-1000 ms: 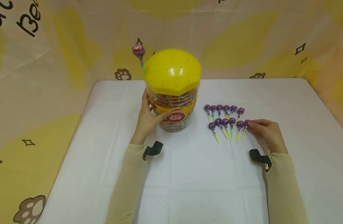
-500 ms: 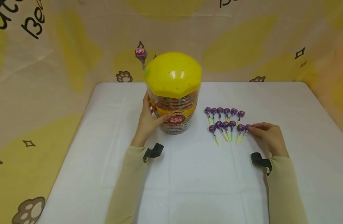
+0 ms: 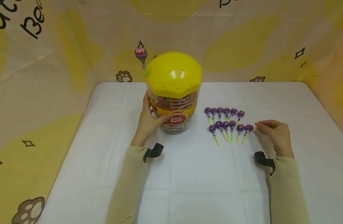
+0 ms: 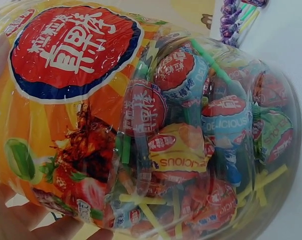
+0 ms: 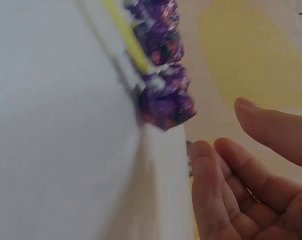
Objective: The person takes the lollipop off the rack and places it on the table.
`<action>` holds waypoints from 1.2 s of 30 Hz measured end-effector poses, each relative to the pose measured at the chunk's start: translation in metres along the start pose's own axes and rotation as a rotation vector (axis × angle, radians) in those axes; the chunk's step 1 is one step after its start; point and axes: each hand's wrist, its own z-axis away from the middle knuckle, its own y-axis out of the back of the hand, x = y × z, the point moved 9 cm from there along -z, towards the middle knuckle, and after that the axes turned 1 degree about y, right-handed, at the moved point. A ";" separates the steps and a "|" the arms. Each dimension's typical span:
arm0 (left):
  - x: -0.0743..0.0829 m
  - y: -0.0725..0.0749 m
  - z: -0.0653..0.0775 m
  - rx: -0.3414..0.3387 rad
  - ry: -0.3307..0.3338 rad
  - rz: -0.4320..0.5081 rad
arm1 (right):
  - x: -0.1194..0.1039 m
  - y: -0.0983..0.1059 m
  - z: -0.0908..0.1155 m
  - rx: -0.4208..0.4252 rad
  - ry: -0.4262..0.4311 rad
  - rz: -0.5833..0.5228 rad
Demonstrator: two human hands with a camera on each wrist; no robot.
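Note:
A clear plastic jar (image 3: 174, 107) full of wrapped lollipops stands upright on the table under a domed yellow lid (image 3: 174, 74). My left hand (image 3: 149, 123) grips its left side, thumb across the front label (image 4: 76, 52). One lollipop (image 3: 141, 54) sticks up from the lid's left edge. Purple-wrapped lollipops (image 3: 226, 111) lie in two rows right of the jar, sticks toward me. Just right of the front row's end lollipop (image 3: 248, 128), my right hand (image 3: 276, 133) is apart from it, holding nothing. In the right wrist view its thumb and fingers (image 5: 206, 170) are spread apart.
The table (image 3: 205, 186) has a white cover. A patterned yellow and beige cloth (image 3: 238, 37) rises behind it and at both sides. Each wrist carries a black camera mount (image 3: 265, 160).
My right hand has let go of the end lollipop in the front row and drawn back to the right. The left hand keeps its grip on the jar.

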 end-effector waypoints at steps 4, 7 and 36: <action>0.000 0.002 0.001 0.002 0.005 -0.004 | -0.017 -0.004 0.002 0.019 0.030 -0.073; 0.000 0.001 0.001 -0.001 0.005 -0.002 | -0.033 -0.007 0.006 0.037 0.035 -0.102; 0.005 0.003 0.004 0.013 0.007 -0.005 | -0.278 -0.088 0.060 -0.118 0.619 -0.620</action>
